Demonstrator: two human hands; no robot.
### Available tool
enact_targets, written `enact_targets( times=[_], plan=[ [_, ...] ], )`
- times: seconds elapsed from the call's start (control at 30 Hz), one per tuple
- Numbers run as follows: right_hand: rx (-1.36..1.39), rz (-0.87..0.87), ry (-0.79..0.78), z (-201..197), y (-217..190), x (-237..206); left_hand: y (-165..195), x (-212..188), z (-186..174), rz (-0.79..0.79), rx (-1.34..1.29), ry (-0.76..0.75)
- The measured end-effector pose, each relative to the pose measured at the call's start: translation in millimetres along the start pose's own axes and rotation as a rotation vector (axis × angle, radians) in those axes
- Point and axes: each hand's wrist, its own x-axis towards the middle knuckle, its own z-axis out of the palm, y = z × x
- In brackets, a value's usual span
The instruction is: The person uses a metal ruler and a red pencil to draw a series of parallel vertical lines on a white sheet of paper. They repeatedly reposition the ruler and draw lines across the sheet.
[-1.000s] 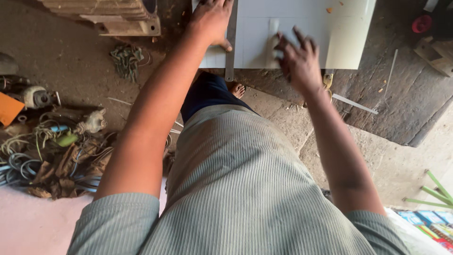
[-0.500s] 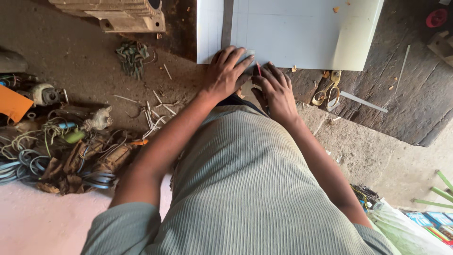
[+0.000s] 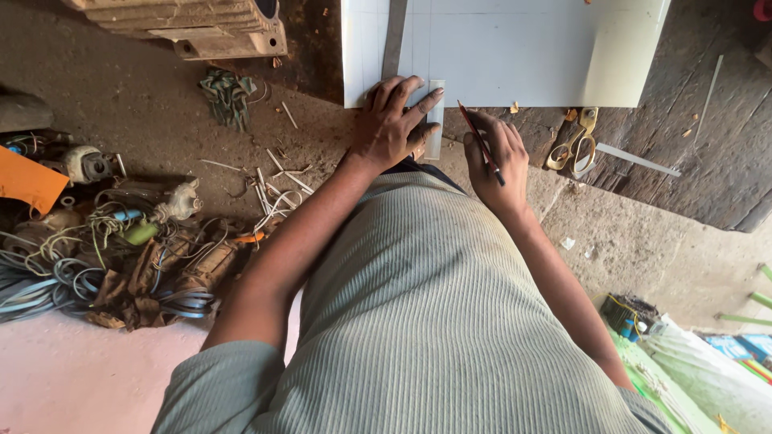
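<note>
A large white sheet (image 3: pixel 515 48) lies on a dark wooden bench, with a grey metal ruler (image 3: pixel 393 40) lying across its left part. My left hand (image 3: pixel 390 124) presses flat on the sheet's near edge, fingers spread over a narrow white strip (image 3: pixel 436 120). My right hand (image 3: pixel 494 161) is just right of it, off the sheet, gripping a dark red pencil (image 3: pixel 480 142) that points up toward the sheet's edge. My grey ribbed shirt fills the lower middle of the view.
Yellow-handled scissors (image 3: pixel 572 143) and a thin white strip (image 3: pixel 635 159) lie on the bench at the right. A heap of cables and parts (image 3: pixel 104 257) sits on the floor at the left, near an orange piece (image 3: pixel 28 183). A wooden block (image 3: pixel 201 28) is at top left.
Both hands drew back from far over the sheet to its near edge, then spread apart. My left hand now presses the small strip and the pencil shows in my right hand.
</note>
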Motion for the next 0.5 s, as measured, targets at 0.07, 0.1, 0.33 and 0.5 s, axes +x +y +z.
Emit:
enact_targets(
  times=[0.07,0.1,0.33,0.5],
  plan=[
    [0.018,0.027,0.013,3,-1,2,0,-1,1,0.003,-0.012,0.009],
    [0.012,0.036,0.015,4,-1,2,0,-1,1,0.004,-0.012,0.012],
    [-0.001,0.082,0.041,10,-6,8,-1,-5,2,0.02,-0.006,0.018],
    [-0.02,0.07,0.052,16,-10,21,0,-6,-1,0.019,-0.047,0.007]
  ],
)
